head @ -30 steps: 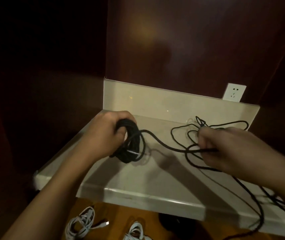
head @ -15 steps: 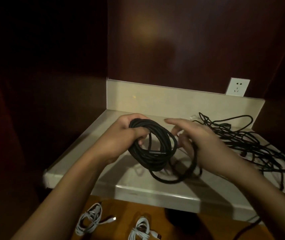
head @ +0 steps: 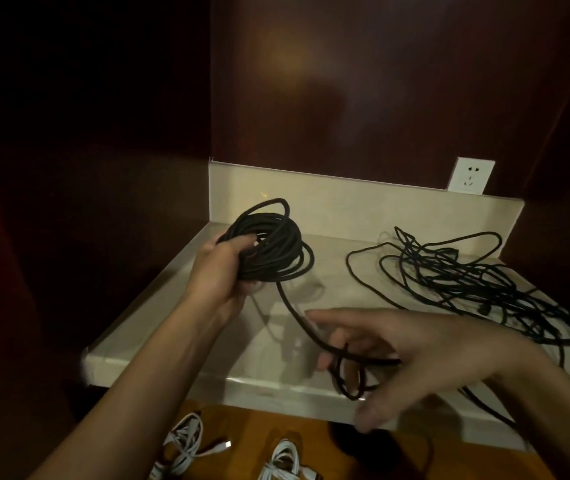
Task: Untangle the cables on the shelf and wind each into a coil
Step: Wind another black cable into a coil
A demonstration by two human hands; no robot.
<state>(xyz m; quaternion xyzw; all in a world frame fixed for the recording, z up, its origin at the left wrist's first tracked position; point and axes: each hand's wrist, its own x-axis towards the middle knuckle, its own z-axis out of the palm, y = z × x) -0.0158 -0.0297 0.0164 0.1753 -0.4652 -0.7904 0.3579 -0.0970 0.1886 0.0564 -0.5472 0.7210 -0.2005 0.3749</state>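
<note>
On the left of the beige shelf (head: 186,344), my left hand (head: 219,271) grips a thick coil of black cable (head: 271,242) and holds it tilted just above the surface. A loose tail (head: 294,313) runs from the coil down toward the front edge. It crosses the spread fingers of my right hand (head: 394,348) and forms a small loop (head: 349,382) beneath them. The fingers look relaxed, and I see no pinch on the tail. A loose tangle of thin black cables (head: 467,282) lies on the right half of the shelf.
A white wall socket (head: 471,176) sits above the shelf's back lip. Dark wood panels close in the left side and back. On the orange floor below lie two bundles of white cable (head: 183,441) (head: 281,459) and a dark object (head: 356,441).
My left hand has carried the coil back and to the left. My right hand has left the coil and dropped to the front edge, drawing out the tail.
</note>
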